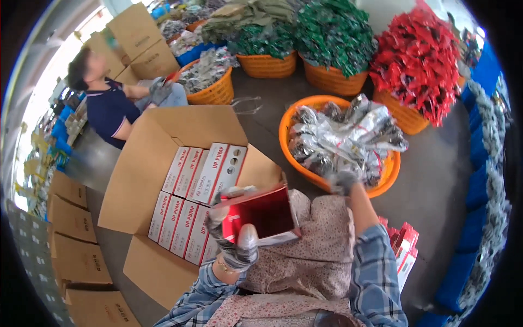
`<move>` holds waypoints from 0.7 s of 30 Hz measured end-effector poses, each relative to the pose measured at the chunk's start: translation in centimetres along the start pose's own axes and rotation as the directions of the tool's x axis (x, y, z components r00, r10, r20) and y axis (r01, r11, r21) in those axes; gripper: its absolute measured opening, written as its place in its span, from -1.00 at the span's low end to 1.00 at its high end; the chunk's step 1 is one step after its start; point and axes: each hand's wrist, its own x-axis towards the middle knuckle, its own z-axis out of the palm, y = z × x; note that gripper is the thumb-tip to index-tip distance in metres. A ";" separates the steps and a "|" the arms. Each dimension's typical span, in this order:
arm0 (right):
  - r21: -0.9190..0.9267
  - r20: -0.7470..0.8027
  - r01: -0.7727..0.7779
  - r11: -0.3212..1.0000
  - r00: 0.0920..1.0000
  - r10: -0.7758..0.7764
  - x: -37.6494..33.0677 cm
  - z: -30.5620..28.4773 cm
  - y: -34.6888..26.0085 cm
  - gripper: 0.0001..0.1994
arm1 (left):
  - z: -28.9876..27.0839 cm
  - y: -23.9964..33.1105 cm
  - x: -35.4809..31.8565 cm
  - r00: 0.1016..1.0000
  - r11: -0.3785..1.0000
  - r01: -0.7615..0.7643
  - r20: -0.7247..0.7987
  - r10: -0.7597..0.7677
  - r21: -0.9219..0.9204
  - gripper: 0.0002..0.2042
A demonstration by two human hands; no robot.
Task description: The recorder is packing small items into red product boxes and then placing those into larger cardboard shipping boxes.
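My left hand (240, 242), in a grey-white work glove, is closed round a small red and white cardboard box (235, 220). The box is tipped toward me, its open end showing a dark red inside. On the right, my gloved right hand (343, 182) is blurred by motion at the near rim of an orange basket (285, 146); its fingers cannot be made out. Several silver, plastic-wrapped parts (348, 136) are heaped in that basket. Left of my hands, a large open carton (131, 191) holds rows of white and red boxes (188, 177).
More flattened red and white boxes (402, 245) lie by my right side. Orange baskets of green (335, 38) and red (417, 60) wrapped parts stand at the back. A co-worker (106, 101) sits at the far left. Cartons (81, 261) line the left; blue bins (471, 229) line the right.
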 end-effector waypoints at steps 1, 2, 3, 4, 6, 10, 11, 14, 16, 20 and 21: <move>0.401 -0.146 -0.015 0.916 0.986 0.081 -0.7 -1.5 -3.8 -0.58 | -1.8 1.1 0.3 0.998 0.997 -0.051 -0.039 0.054 0.060 -0.43; 0.211 -0.418 0.449 0.868 0.845 -0.335 -2.6 -3.1 -7.3 -0.68 | -3.7 1.8 0.4 0.995 0.971 -0.086 -0.030 0.095 0.223 -0.42; -0.081 -0.587 0.742 0.665 0.504 -0.634 -7.3 -6.4 -8.1 -0.76 | -3.8 1.6 0.6 0.994 0.939 -0.104 0.004 0.109 0.327 -0.40; 0.704 -0.535 0.583 0.406 0.811 -0.236 -11.8 -9.1 -9.3 -0.79 | -3.4 1.1 0.9 0.993 0.909 -0.120 0.044 0.111 0.400 -0.39; 0.968 -0.137 0.133 -0.212 0.991 -0.006 -16.2 -10.4 -11.0 -0.80 | -2.5 0.9 1.8 0.994 0.949 -0.113 0.033 0.109 0.294 -0.38; 0.931 -0.365 0.358 0.072 0.907 0.212 -20.9 -11.9 -12.5 -0.82 | -1.8 1.2 2.6 0.993 0.965 -0.117 0.050 0.108 0.236 -0.35; 0.944 -0.320 0.328 -0.035 0.936 0.147 -23.4 -13.4 -13.4 -0.80 | -1.8 1.4 2.6 0.988 0.932 -0.151 0.079 0.132 0.329 -0.35; 0.923 -0.385 0.378 0.072 0.908 0.167 -27.5 -15.4 -14.9 -0.76 | -1.1 1.6 3.9 0.969 0.859 -0.246 0.109 0.221 0.449 -0.35; 0.861 -0.490 0.431 0.271 0.844 0.217 -29.6 -17.4 -16.3 -0.74 | -0.6 1.9 5.5 0.940 0.772 -0.335 0.132 0.316 0.540 -0.35; 0.111 -0.857 0.425 0.898 0.498 -0.131 -34.1 -21.9 -14.8 -0.78 | 1.5 1.2 6.7 0.902 0.711 -0.420 0.176 0.394 0.564 -0.39; 0.054 -0.855 0.499 0.865 0.471 -0.218 -35.1 -23.2 -16.8 -0.80 | 2.0 0.1 6.8 0.929 0.806 -0.370 0.153 0.338 0.461 -0.40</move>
